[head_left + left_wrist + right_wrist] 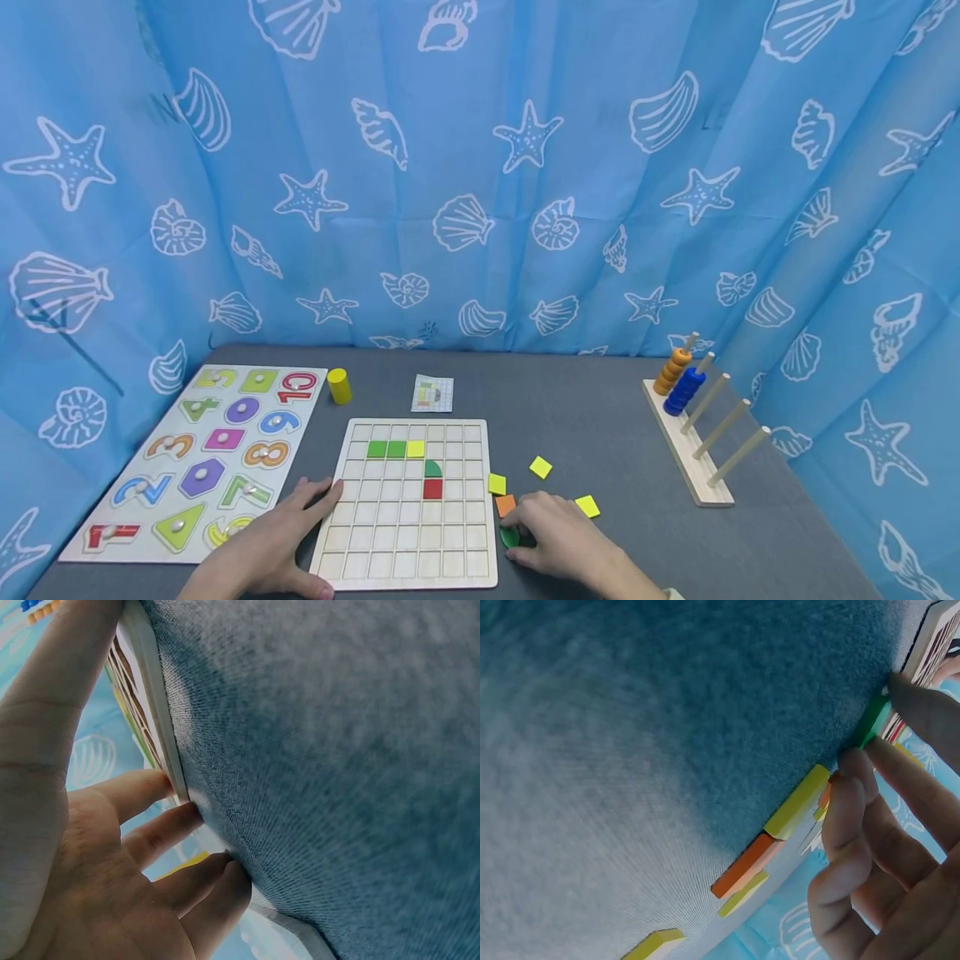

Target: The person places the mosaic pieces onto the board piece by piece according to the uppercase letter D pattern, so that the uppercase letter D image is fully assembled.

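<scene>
A wooden grid board [405, 542] lies flat on the table. Set into its cells are two green squares [386, 449], a yellow square [416, 449], a green quarter-circle tile [432, 469] and a red square [432, 489]. My left hand [273, 537] rests along the board's left edge, its fingers spread and fairly straight. Just off the right edge, my right hand [562, 533] pinches a green tile [871, 721] between thumb and forefinger, low over the table. From above, this tile shows a curved edge, partly covered by the fingers. An orange tile [506, 505] lies right by the knuckles.
Yellow tiles [541, 467] lie loose right of the board. At the left is a number puzzle board [174, 467], with a yellow cylinder [339, 387] at its far corner. A printed pattern card [432, 393] lies behind the grid; a peg stand [693, 450] with rings is farther right.
</scene>
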